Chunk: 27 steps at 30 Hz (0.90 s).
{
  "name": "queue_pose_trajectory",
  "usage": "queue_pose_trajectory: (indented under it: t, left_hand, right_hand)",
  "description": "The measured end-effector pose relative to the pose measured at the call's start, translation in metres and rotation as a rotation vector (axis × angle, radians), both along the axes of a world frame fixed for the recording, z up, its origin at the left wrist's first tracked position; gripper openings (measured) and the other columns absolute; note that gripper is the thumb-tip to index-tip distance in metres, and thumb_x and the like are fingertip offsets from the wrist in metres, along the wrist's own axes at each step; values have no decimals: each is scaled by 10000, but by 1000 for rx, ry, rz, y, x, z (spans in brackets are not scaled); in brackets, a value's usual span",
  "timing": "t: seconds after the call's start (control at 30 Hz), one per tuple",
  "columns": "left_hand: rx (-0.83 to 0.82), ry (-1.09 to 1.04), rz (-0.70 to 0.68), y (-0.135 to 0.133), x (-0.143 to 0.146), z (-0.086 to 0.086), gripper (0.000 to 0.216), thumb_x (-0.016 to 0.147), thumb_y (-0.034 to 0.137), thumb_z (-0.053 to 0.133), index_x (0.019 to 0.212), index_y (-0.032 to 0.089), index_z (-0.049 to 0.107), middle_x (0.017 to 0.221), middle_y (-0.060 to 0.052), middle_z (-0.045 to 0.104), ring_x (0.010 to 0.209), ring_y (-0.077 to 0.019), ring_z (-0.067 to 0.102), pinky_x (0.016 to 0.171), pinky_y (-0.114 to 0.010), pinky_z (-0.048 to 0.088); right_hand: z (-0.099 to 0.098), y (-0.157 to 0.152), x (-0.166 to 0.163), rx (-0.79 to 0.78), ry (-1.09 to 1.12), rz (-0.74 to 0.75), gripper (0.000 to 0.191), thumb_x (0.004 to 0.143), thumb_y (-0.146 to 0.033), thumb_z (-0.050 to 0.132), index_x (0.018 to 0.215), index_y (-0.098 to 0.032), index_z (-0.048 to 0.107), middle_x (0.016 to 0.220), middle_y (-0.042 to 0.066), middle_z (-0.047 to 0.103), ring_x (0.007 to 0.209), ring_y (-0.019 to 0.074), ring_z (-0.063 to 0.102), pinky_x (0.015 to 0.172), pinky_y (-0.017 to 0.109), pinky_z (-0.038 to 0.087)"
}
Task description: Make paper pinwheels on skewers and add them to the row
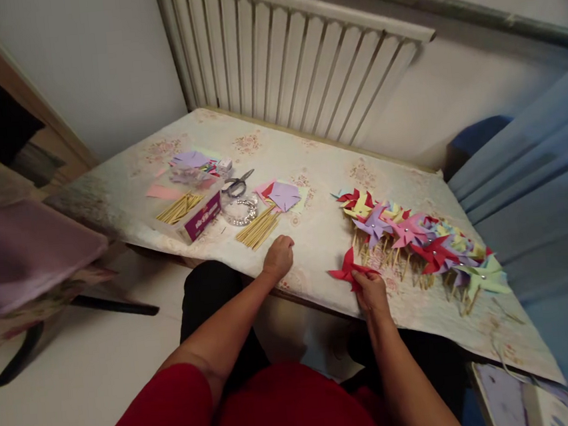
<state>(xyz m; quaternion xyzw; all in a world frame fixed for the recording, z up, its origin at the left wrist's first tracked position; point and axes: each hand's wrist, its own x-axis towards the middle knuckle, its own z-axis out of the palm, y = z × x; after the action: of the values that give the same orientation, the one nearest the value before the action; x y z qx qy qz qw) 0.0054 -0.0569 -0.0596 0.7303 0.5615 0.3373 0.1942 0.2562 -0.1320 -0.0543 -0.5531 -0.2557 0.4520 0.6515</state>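
My right hand (372, 291) pinches a red paper pinwheel (348, 267) near its middle, close to the table's front edge. Curled closed, my left hand (279, 256) rests over the tabletop; whatever its fingers may hold is hidden. Just beyond it lies a bundle of thin straw-coloured sticks (258, 227), with cut paper squares (285, 196) in purple, red and pale green behind. A round clear dish of silvery pins (240, 212) sits left of the sticks. Many finished pinwheels (409, 230) in several colours lie in a row to the right of my right hand.
Dark-handled scissors (237, 185) lie behind the dish. A purple-and-white box (203, 217) holds more sticks, and a clear container of paper pieces (194, 168) stands behind it. A radiator (294, 58) backs the table; a blue curtain (547, 181) hangs at right, a covered chair (27, 258) at left.
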Motion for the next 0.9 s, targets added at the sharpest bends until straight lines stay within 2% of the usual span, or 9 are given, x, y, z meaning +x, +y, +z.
queue_pose_trajectory:
  t: [0.23, 0.37, 0.5, 0.57, 0.9]
  left_hand:
    - [12, 232, 108, -17, 0, 1, 243, 860, 72, 417, 966, 180, 608, 1034, -115, 588, 1048, -242, 509, 964, -392, 430]
    - [-22, 321, 191, -27, 0, 5, 304, 867, 73, 404, 1075, 143, 615, 1171, -160, 591, 1120, -263, 502, 1009, -402, 398]
    - [-68, 318, 293, -30, 3, 8, 465, 863, 82, 416, 1315, 92, 524, 1473, -219, 431, 1279, -312, 446, 1066, -436, 357]
    - [-95, 326, 316, -29, 6, 8, 510, 859, 86, 419, 1364, 73, 489, 1536, -235, 356, 1307, -338, 432, 1074, -456, 353]
    - [-140, 362, 371, -25, 10, 10, 469, 860, 63, 388, 1313, 54, 510, 1468, -240, 434, 1291, -326, 458, 1066, -439, 369]
  right_hand:
    - [-4, -3, 6, 25, 83, 9, 293, 452, -237, 868, 632, -159, 650, 566, -32, 668, 513, 117, 625, 515, 231, 543]
    - [-9, -2, 9, 46, 158, -16, 296, 459, -209, 868, 673, -147, 672, 604, -23, 691, 542, 111, 646, 567, 225, 573]
    - [-12, -2, 11, 67, 174, 3, 287, 489, -192, 859, 712, -137, 687, 651, 4, 716, 577, 132, 677, 588, 241, 590]
    - [-13, -2, 12, 78, 179, -1, 282, 496, -182, 857, 718, -135, 689, 655, 6, 715, 584, 136, 686, 593, 239, 592]
    - [-15, -1, 12, 107, 183, 11, 259, 540, -177, 837, 744, -125, 686, 679, 16, 728, 584, 144, 692, 598, 253, 606]
